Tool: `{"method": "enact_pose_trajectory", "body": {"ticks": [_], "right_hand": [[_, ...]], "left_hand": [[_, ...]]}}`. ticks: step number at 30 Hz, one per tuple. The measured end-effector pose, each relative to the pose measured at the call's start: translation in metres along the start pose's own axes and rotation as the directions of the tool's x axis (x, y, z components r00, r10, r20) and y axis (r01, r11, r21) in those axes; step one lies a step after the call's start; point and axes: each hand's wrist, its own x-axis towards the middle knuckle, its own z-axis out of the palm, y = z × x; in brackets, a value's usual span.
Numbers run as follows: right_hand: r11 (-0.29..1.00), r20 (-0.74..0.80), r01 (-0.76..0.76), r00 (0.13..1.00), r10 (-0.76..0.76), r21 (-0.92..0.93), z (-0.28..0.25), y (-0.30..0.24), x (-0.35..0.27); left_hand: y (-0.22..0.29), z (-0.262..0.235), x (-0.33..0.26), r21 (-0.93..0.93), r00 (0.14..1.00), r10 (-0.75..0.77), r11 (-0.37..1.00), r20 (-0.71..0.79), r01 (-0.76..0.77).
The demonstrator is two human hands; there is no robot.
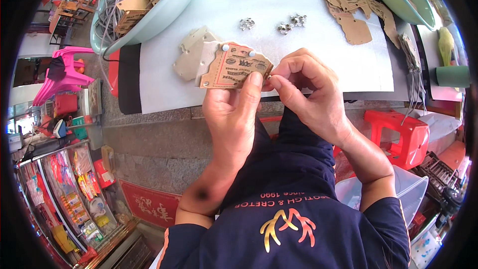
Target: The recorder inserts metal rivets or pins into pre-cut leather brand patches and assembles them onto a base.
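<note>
Item: stack of brown printed cardboard tags [234, 67], held above the white table edge [164, 89]
Left hand [231, 112]: closed on stack (thumb on front)
Right hand [303, 92]: fingertips pinched at stack's right edge
Nearby: small metal eyelets [291, 24], pale green basin [159, 12]

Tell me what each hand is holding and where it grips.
Left hand holds the brown card tag by its lower right edge; right hand pinches its right end.
</note>
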Motion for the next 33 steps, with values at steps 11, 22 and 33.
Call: {"method": "enact_pose_trajectory", "body": {"ticks": [11,22,33], "right_hand": [[0.998,-0.057,0.055,0.997,-0.054,0.024,0.002,0.010,-0.002],[0.994,-0.052,0.101,0.993,-0.104,-0.050,0.002,0.008,-0.002],[0.997,-0.051,0.056,0.997,-0.053,0.054,0.001,0.009,-0.001]], "left_hand": [[0.004,0.010,-0.004,0.008,0.995,0.097,0.995,-0.004,-0.097],[-0.007,0.004,-0.005,0.058,0.983,0.182,0.981,0.040,-0.184],[-0.005,0.006,-0.007,0.106,0.979,0.203,0.973,0.029,-0.205]]}}
